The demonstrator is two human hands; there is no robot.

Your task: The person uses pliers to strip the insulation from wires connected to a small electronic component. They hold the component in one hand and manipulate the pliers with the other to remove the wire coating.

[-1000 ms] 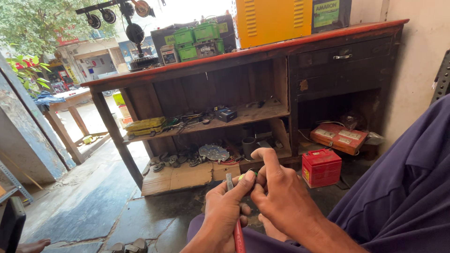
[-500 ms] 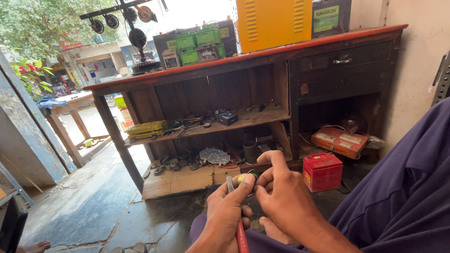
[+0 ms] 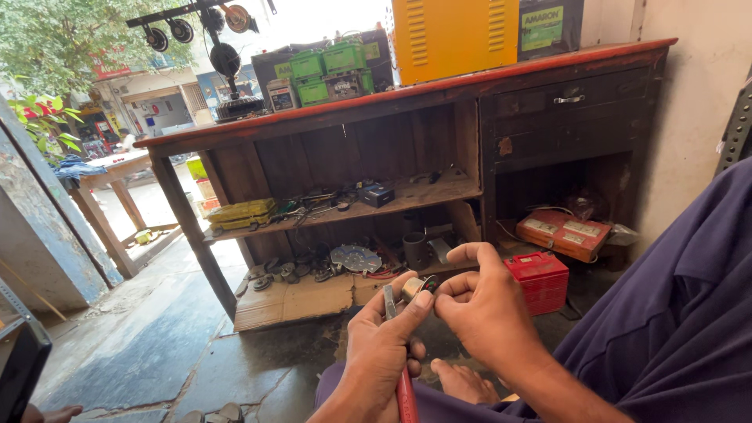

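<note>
Head view: the left hand [image 3: 385, 345] is gripping a red-handled tool [image 3: 405, 395], its handle cut off by the near edge, thumb pressing a small brass-coloured part [image 3: 415, 287]. The right hand [image 3: 486, 305] is pinching that part's right end; what kind of part it is stays unclear. Against half a second ago, both hands are sitting slightly farther right, grip unchanged. A red box [image 3: 540, 278] is lying beyond, under the wooden workbench [image 3: 439, 86].

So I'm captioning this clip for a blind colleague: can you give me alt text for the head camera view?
Two bare hands meet over the person's lap: the left hand holds a red-handled tool and the right hand pinches a small metal part at the tool's tip. Beyond stands a worn wooden workbench with cluttered shelves and a red box on the floor.
</note>
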